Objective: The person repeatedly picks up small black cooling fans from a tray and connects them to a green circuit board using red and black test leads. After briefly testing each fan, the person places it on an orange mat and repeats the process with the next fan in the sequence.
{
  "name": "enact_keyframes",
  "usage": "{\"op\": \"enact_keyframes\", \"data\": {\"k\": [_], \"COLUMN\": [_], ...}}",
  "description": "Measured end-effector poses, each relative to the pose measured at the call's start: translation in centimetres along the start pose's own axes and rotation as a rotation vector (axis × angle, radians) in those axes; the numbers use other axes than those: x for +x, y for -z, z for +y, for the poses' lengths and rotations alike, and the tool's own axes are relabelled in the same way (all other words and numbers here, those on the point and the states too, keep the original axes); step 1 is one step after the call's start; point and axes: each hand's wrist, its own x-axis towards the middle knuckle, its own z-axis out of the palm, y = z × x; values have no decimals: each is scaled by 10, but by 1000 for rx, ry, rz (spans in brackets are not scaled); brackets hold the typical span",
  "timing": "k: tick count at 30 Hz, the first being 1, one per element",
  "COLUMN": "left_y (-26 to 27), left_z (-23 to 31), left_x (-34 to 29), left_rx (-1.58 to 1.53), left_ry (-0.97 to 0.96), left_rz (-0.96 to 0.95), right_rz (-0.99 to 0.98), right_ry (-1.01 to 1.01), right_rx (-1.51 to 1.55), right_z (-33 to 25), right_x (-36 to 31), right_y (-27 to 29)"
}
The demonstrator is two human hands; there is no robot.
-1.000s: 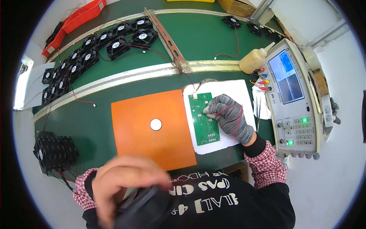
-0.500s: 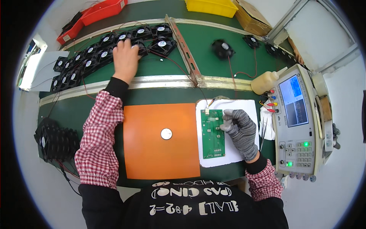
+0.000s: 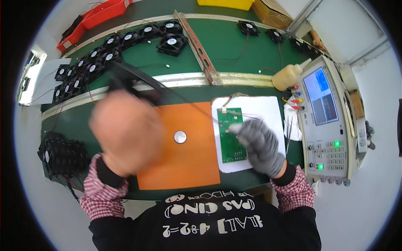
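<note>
Smeared by motion, my bare left hand (image 3: 125, 131) is over the left edge of the orange mat (image 3: 184, 167), closed on a blurred black cooling fan (image 3: 136, 79). A thin dark wire runs from this fan toward my right hand (image 3: 261, 146), which wears a grey striped glove. Its fingertips are pinched together at the wire's end, over a green circuit board (image 3: 232, 146); the tip itself is hard to make out. The board lies on a white pad (image 3: 272, 113) and has a white connector (image 3: 224, 110) at its top. A round silver disc (image 3: 180, 137) rests on the mat.
Rows of black fans (image 3: 94, 67) fill the far left, beside a metal divider (image 3: 197, 46). Two fans (image 3: 248, 28) sit beyond it. At right stand a bottle (image 3: 287, 78), tweezers (image 3: 289, 127) and a tester (image 3: 326, 117). Another person's hand (image 3: 317, 41) shows far right.
My left hand has come back from the fan rows toward me, bringing a fan. My right hand has moved slightly down the board. The previously blurred fan beyond the divider now rests farther back.
</note>
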Motion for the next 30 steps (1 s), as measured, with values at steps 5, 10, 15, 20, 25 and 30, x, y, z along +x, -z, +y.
{"op": "enact_keyframes", "data": {"k": [5, 10, 15, 20, 25, 30], "left_y": [-17, -14, -15, -28, -33, -17], "left_z": [-47, 37, 36, 37, 40, 38], "left_x": [-2, -11, 0, -17, -22, -11], "left_rx": [-302, -615, -820, -706, -655, -574], "left_ry": [565, 357, 265, 309, 277, 182], "left_rz": [106, -433, -861, -807, -737, -523], "right_rz": [-10, 32, 56, 19, 67, 12], "right_ry": [-367, -705, -499, -490, -508, -389], "right_rx": [-122, 497, 296, 263, 320, 185], "right_z": [32, 31, 40, 41, 40, 47], "right_x": [-7, -9, -18, -17, -17, -18], "right_y": [4, -7, -19, -19, -21, -24]}}
